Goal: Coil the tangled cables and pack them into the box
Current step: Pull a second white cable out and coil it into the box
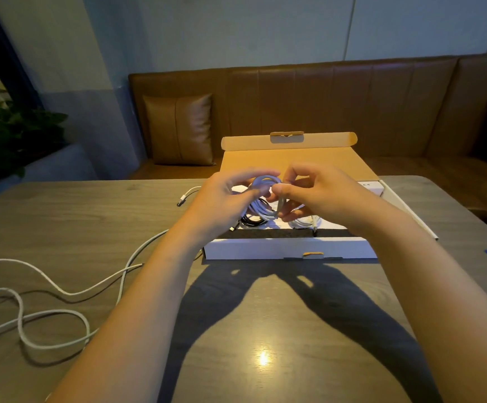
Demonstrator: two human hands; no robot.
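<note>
Far left of the grip, loose cable (33, 315) sprawled in open loops on the desk (265, 330), not yet coiled; one plug end (180, 201) lying just left of the left hand (221, 199). Left hand closed around the white coil (265, 196), holding its loops together. Right hand (320, 193) pinching the coil's tail between thumb and fingers, apparently wrapping it around the bundle, though blur hides the detail. Directly beneath the grip, open box (288, 248) with a black coil (251, 221) and another white coil (306, 221) already inside. Step in hand: securing this coil. Next: lowering it straight down into the box, then turning left for the loose cable.
</note>
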